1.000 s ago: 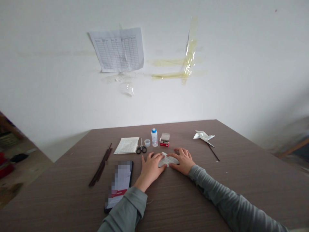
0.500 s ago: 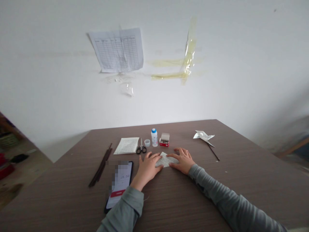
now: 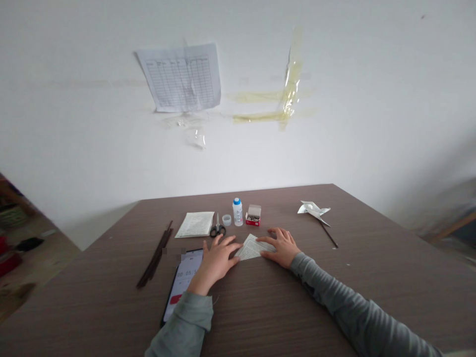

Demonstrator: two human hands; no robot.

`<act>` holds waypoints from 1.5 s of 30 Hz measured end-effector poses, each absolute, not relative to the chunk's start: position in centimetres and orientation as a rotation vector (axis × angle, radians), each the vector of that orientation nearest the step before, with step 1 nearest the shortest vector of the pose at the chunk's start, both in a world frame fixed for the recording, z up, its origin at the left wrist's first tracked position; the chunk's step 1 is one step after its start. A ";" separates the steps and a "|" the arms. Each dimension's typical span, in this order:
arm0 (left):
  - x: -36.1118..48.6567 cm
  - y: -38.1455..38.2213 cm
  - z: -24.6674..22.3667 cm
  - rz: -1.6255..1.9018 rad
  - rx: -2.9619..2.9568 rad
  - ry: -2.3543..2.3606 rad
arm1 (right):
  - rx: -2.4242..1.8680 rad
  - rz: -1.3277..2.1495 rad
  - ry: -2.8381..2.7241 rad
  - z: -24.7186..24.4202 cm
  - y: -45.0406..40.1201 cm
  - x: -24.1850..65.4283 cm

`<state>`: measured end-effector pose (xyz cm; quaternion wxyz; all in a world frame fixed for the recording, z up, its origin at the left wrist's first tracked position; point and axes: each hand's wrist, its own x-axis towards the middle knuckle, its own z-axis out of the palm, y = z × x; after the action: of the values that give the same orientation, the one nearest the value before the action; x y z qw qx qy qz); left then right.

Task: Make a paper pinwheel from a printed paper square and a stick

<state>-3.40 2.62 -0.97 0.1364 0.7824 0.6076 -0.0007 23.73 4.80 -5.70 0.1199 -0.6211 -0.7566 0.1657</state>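
Observation:
A folded piece of printed paper (image 3: 251, 249), roughly triangular, lies flat on the brown table in front of me. My left hand (image 3: 215, 259) is at its left corner, fingers spread and the tips touching or just beside the edge. At the right corner, my right hand (image 3: 281, 249) keeps the paper between thumb and index finger, pressed to the table; that corner is partly hidden. Just beyond the paper stand a small red box (image 3: 253, 216) of metal bits and a white bottle with a blue cap (image 3: 237, 213).
Black-handled scissors (image 3: 217, 229), a small clear cup (image 3: 226, 220) and a stack of printed paper (image 3: 195, 224) lie behind my left hand. A phone (image 3: 181, 277) is partly under my left forearm. Dark sticks (image 3: 154, 258) lie left; a paper pinwheel (image 3: 314, 210) lies right.
My left hand has slid left and slightly toward me, uncovering more of the paper's left side and covering more of the phone. My right hand has stayed in place.

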 end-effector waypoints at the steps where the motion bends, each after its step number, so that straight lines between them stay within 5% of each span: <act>1: -3.5 2.5 -0.9 0.004 2.264 1.761 | -1.812 0.489 -2.209 -5.7 4.8 23.7; 22: -5.0 1.7 1.1 -0.075 2.155 1.833 | -1.852 0.532 -2.227 -5.4 4.8 23.8; 45: 1.0 1.7 -2.0 0.223 2.230 1.845 | -1.768 0.456 -2.208 -6.8 5.3 24.0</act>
<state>0.99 1.75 -2.00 0.1193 0.7628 0.6310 0.0761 24.04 5.29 -6.84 0.1378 -0.6111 -0.7634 0.1576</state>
